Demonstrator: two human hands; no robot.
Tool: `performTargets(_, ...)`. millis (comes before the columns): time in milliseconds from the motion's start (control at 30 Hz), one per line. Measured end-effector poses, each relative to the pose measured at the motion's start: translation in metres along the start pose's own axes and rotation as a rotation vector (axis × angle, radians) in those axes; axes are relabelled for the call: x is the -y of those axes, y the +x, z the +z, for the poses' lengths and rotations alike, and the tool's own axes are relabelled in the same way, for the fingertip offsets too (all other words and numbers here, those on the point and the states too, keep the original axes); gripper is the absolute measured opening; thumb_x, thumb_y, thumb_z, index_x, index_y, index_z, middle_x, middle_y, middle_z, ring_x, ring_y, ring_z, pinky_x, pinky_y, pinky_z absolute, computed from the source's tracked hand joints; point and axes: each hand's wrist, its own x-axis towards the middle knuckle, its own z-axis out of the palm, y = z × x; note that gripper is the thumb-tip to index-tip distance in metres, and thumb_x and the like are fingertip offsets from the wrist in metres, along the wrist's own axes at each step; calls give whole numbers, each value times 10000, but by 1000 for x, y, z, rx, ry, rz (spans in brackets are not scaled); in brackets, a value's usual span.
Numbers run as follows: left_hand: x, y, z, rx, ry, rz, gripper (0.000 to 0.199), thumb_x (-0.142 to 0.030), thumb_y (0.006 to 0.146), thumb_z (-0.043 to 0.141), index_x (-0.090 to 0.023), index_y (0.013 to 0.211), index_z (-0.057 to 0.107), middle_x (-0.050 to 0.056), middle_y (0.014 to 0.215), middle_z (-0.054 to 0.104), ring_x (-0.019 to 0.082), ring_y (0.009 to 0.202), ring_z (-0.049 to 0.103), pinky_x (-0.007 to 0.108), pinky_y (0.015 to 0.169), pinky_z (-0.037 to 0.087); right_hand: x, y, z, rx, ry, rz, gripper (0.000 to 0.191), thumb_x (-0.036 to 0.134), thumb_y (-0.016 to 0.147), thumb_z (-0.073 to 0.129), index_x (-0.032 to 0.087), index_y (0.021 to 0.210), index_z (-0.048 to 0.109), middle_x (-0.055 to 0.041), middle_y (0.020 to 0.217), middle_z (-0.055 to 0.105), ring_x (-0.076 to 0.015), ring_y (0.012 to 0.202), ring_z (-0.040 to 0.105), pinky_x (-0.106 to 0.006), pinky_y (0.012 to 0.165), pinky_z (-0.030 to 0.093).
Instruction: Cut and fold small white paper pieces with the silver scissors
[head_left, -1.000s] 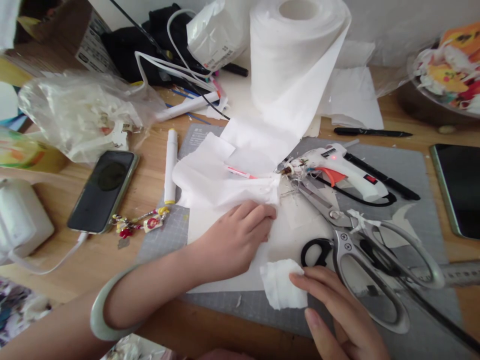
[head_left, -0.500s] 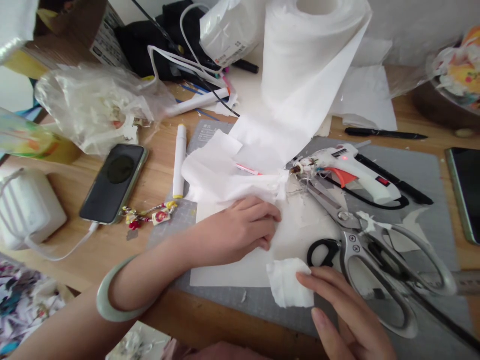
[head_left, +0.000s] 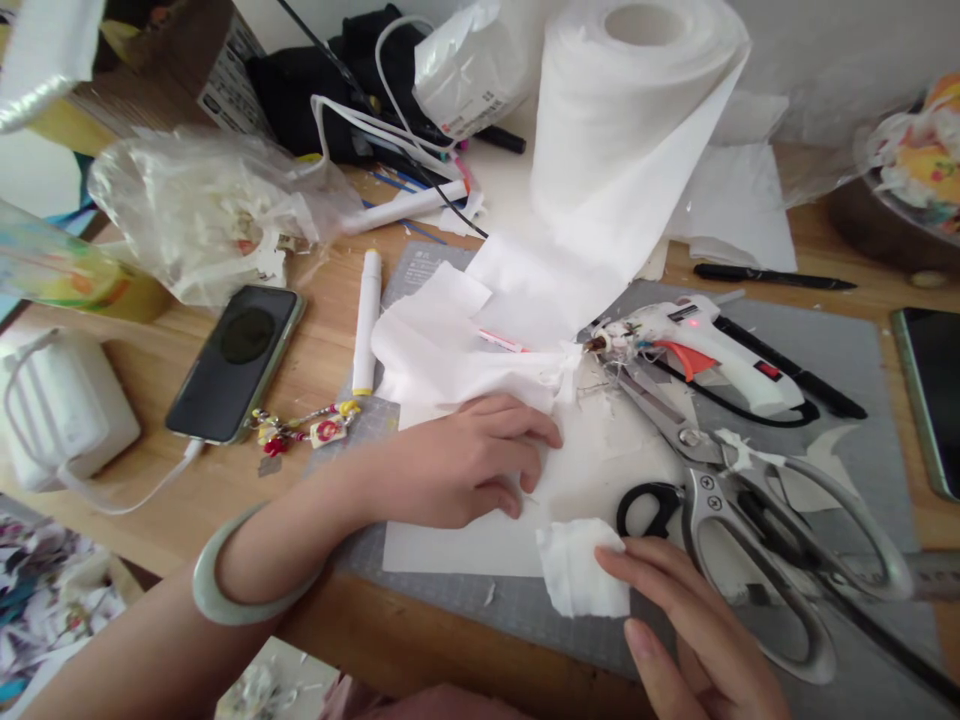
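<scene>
My left hand (head_left: 472,460) rests on white paper (head_left: 465,545) over the grey cutting mat, its fingers curled with small gaps between them; nothing shows in it. A small folded white piece (head_left: 583,568) lies at the front edge of the paper. The fingertips of my right hand (head_left: 690,620) touch its right edge, with thumb and fingers apart. Crumpled white tissue (head_left: 450,350) lies just beyond my left hand. Large grey scissors (head_left: 701,445) and a white glue gun (head_left: 701,345) with an orange trigger and a lit red light are to the right.
A big white roll (head_left: 630,120) stands at the back. Left are a phone (head_left: 234,365), a bead string (head_left: 300,428), a white marker (head_left: 367,325) and a charger (head_left: 71,410). Black pens, another phone (head_left: 934,400) and a bowl (head_left: 892,220) are on the right.
The fingers of my left hand have spread slightly and its lower fingertips have drawn back to the left. The view has shifted a little. My right hand and the folded piece stay nearly still.
</scene>
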Motion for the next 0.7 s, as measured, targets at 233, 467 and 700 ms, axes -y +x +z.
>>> performTargets(233, -3, 2, 7, -41, 41, -31, 160, -94, 805, 464, -174, 716, 570, 59, 1119, 546, 182, 1023, 466, 350, 917, 365, -1, 0, 2, -3, 19, 18, 389, 134, 808, 450, 221, 1179, 527, -61, 1111, 591, -184, 1033, 555, -245, 853, 486)
performTargets(467, -8, 5, 15, -100, 96, -74, 142, -94, 816, 432, -164, 783, 551, 66, 1089, 550, 177, 990, 458, 304, 848, 398, -2, 3, 1, -2, 8, -7, 420, 98, 786, 457, 225, 1181, 526, -64, 1095, 609, -194, 999, 579, -253, 820, 502)
performTargets(700, -6, -1, 2, -13, 95, -46, 147, -105, 805, 457, -195, 824, 573, 58, 1169, 538, 205, 1061, 459, 378, 924, 330, 1, 2, 3, -28, -13, -6, 390, 93, 788, 461, 226, 1146, 544, -57, 1074, 612, -184, 997, 575, -241, 827, 496)
